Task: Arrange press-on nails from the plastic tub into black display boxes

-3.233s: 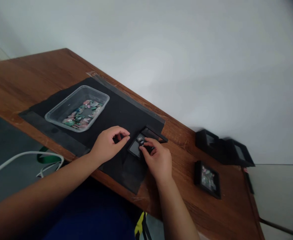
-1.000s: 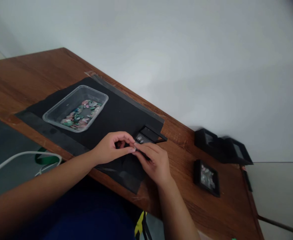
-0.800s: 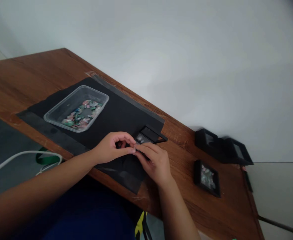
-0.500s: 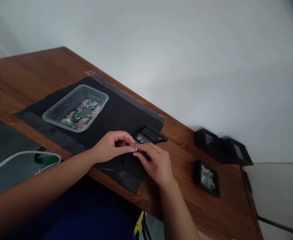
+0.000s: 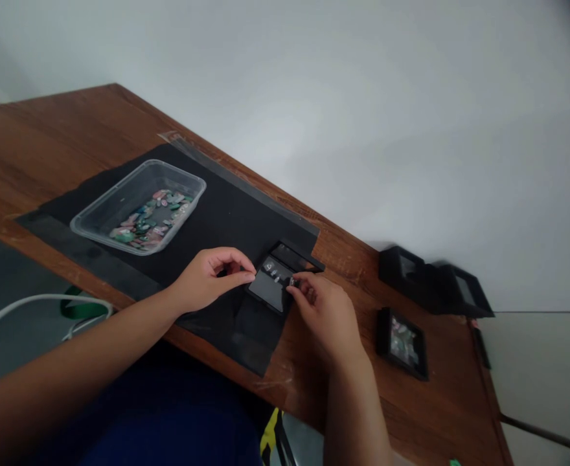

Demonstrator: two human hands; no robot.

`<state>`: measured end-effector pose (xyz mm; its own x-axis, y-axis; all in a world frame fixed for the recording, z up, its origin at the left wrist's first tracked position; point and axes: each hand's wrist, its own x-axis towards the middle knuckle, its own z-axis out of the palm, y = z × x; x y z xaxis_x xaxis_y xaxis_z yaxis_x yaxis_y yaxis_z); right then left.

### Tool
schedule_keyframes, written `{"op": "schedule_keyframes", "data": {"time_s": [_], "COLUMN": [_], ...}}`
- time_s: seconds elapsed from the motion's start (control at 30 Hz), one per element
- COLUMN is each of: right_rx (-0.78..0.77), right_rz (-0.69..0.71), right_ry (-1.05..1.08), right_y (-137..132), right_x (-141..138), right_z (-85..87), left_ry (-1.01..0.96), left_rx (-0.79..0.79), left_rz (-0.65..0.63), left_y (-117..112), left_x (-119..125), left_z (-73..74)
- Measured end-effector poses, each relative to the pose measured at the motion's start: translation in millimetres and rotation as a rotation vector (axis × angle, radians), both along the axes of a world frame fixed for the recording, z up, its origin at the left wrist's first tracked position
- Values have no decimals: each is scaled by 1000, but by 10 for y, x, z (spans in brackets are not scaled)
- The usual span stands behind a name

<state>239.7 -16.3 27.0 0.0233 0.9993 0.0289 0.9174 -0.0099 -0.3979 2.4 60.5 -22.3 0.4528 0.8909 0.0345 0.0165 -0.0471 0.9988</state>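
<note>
A small open black display box [image 5: 271, 288] lies on a black mat [image 5: 227, 217], with a few small stones on its dark pad. My left hand [image 5: 207, 278] rests on the mat with fingers curled and thumb and forefinger pinched at the box's left edge. My right hand [image 5: 324, 309] is at the box's right side, pinching a tiny pale stone [image 5: 292, 282] over the pad's right edge. The box's lid [image 5: 297, 257] lies open behind it.
A clear plastic tub [image 5: 139, 206] of green and pink stones sits on the mat at the left. On the wooden table [image 5: 46, 149] to the right are black display boxes [image 5: 404, 342], [image 5: 401, 266], [image 5: 464, 292]. A white cable [image 5: 37, 304] hangs below the table's near edge.
My hands met over the box and passed a stone. Now they have parted, the right moving right with the stone, uncovering the box's pad. The view shifted slightly.
</note>
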Motion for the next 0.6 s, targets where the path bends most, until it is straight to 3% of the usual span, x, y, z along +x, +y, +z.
{"op": "schedule_keyframes", "data": {"time_s": [0.4, 0.6], "right_rx": [-27, -95], "right_rz": [-71, -128], "right_ry": [-92, -17], "right_y": [11, 37], "right_x": [-198, -224], "right_z": [4, 3], "left_ry": [-42, -35], "left_rx": [-2, 19], "left_rz": [-21, -20], "left_y": [-19, -26], "left_x": [5, 15], "left_z": [15, 36]}}
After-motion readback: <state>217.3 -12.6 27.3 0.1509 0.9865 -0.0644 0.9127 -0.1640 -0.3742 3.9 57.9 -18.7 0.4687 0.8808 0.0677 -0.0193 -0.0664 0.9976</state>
